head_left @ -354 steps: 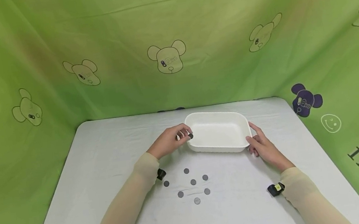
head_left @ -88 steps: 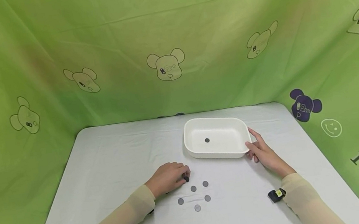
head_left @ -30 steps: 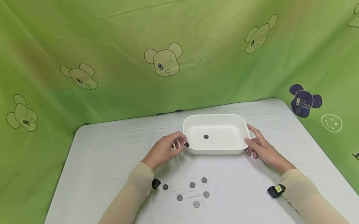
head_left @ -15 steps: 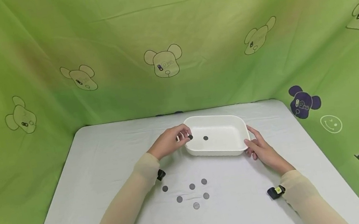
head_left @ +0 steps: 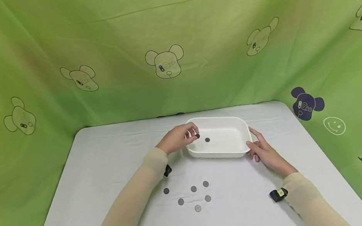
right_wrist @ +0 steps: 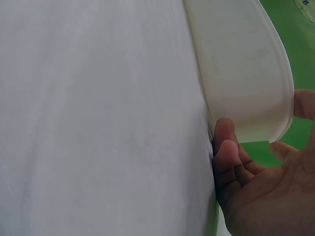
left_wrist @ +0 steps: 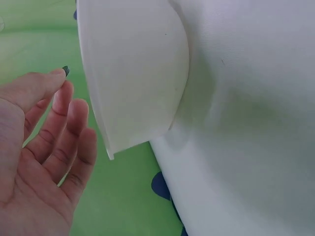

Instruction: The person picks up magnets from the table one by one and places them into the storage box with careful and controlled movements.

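In the head view, my left hand (head_left: 180,137) pinches a small dark coin (head_left: 197,136) between thumb and fingertip, above the left end of a white rectangular tray (head_left: 220,154). The left wrist view shows the pinched coin (left_wrist: 66,71) edge-on, beside the tray's outer wall (left_wrist: 133,78). Another coin (head_left: 207,140) lies flat on the tray floor. At the tray's right end my right hand (head_left: 266,153) grips the rim, thumb on top. Seen from the right wrist, its fingers (right_wrist: 225,130) curl against the outer wall near the table.
Several grey coins (head_left: 194,188) lie spread on the white-covered table (head_left: 243,197) nearer the body; one, a lighter coin (head_left: 198,208), is closest. A green printed curtain (head_left: 171,95) encloses the table at the back and sides.
Earlier, a first coin went from the left hand into the tray. The hand then picked the farthest coin off the table and has carried it rightward over the rim. The right hand keeps its hold.
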Action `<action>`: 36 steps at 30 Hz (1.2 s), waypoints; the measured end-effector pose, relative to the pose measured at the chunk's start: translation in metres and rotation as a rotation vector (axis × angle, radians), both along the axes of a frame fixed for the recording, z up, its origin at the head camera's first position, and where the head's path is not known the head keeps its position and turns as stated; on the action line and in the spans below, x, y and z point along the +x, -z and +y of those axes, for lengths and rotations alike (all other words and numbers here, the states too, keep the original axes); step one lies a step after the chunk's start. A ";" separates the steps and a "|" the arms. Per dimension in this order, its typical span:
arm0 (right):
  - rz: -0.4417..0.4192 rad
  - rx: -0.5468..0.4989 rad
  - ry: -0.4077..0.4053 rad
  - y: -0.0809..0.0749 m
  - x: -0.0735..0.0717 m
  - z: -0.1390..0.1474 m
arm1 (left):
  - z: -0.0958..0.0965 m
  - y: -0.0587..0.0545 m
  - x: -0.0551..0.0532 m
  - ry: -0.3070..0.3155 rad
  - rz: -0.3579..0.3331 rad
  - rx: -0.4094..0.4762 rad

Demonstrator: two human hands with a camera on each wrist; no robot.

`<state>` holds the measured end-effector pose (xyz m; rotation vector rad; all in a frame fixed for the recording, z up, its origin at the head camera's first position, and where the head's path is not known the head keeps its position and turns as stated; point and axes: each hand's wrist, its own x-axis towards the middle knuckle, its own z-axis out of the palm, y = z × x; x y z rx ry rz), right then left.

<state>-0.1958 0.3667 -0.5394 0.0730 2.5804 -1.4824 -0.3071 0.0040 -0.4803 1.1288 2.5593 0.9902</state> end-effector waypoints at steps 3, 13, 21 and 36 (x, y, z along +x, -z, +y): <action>-0.005 -0.004 0.000 0.000 0.001 -0.001 | 0.005 0.001 -0.002 0.017 0.017 -0.047; -0.009 -0.014 -0.001 -0.003 0.002 -0.003 | 0.021 0.004 -0.006 0.047 0.022 -0.126; -0.015 -0.025 -0.003 -0.005 0.001 -0.002 | 0.036 0.011 -0.010 0.070 0.029 -0.190; -0.030 -0.032 0.009 -0.004 0.000 0.000 | 0.050 0.020 -0.012 0.104 0.083 -0.288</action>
